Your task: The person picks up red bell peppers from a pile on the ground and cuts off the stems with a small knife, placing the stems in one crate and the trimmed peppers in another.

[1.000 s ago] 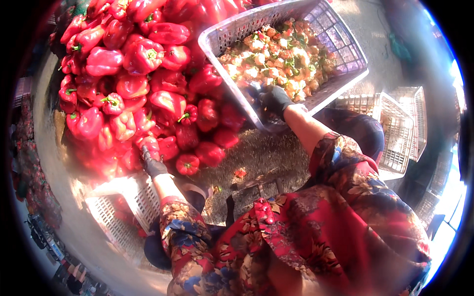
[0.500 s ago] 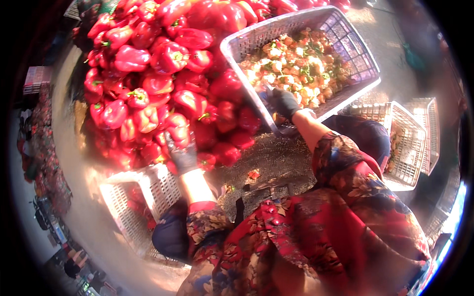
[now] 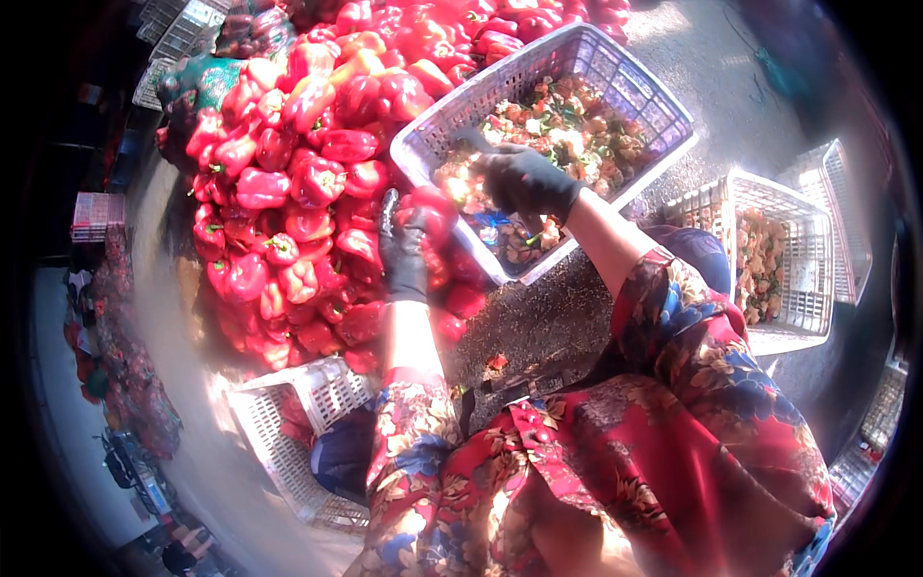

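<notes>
Your left grip (image 3: 404, 250), in a dark, close-fitting glove, is closed around a smooth, glossy red pepper (image 3: 435, 219), rounded and slightly motion-blurred, just beside the near left corner of the purplish plastic crate (image 3: 642, 82). Your right grip (image 3: 527, 181), also dark-gloved, hangs over that crate with fingers curled; a dark, blurred shape shows past the fingertips, so you can't tell what, if anything, it holds. Crate: rectangular, tilted, lattice walls, part-filled with crumbly, pale pepper cores (image 3: 567, 135) with green bits, plus a crinkled blue scrap (image 3: 492, 219) near your right wrist. To your left, a big pepper pile (image 3: 317, 183), waxy, lobed, shiny, some green stems. Below it, a white slotted plastic crate (image 3: 264, 428) with some red inside; on your right, a white grid-walled crate (image 3: 803, 255) holding more pale pieces. Floor (image 3: 534, 317) between: rough, gritty, speckled. Your sleeves (image 3: 413, 433): soft floral cloth, red with blue.
</notes>
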Tool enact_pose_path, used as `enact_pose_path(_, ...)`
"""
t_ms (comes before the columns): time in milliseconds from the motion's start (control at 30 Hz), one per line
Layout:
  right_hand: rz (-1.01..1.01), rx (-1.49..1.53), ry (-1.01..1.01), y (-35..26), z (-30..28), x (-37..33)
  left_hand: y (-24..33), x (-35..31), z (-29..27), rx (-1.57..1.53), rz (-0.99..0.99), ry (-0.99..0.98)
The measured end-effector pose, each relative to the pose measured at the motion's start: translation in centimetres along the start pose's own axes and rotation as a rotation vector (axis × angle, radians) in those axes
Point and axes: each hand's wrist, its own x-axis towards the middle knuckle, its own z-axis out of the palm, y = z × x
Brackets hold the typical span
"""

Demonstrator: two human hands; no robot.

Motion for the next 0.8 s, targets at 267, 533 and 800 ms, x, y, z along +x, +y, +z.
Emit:
enact_pose_path(267, -0.303, -1.108, 0.016, 0.2, 4.8, -1.2, -1.6, 0.5, 2.3, -0.048, 0.056, -0.056)
enact_pose_path(533, -0.331, -1.056, 0.287, 4.1, 5.5, -2.8, 0.7, 0.6, 5.3, -0.049, -0.012, 0.157)
enact_pose_path(800, -0.272, -0.781, 0.363, 6.4, 8.9, -4.7, 0.2, 0.7, 4.2, -0.481, -0.553, 0.201)
